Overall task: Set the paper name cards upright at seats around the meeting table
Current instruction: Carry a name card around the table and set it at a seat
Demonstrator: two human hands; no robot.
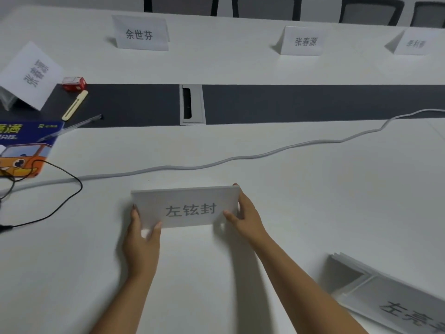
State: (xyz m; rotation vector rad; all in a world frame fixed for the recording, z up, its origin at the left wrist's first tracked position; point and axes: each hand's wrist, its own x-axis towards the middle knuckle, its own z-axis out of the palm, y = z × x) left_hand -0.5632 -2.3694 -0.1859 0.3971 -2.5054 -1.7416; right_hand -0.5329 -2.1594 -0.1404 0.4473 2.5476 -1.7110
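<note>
A folded white paper name card [187,208] with black printed characters stands on the near side of the white meeting table [313,201]. My left hand [142,239] grips its lower left corner, and my right hand [245,215] holds its right edge. Three name cards stand upright along the far side: one at the left [140,33], one right of the middle [304,41] and one at the far right [413,43]. Another card [30,74] sits at the far left, turned sideways. A stack of flat cards [390,295] lies at the lower right.
A grey cable [240,159] snakes across the table beyond the held card. A thin black wire [69,186], a blue and orange box [22,147], a pen [72,127], a yellow clip [75,105] and a red box [74,83] lie at the left. Dark chairs [265,7] line the far edge.
</note>
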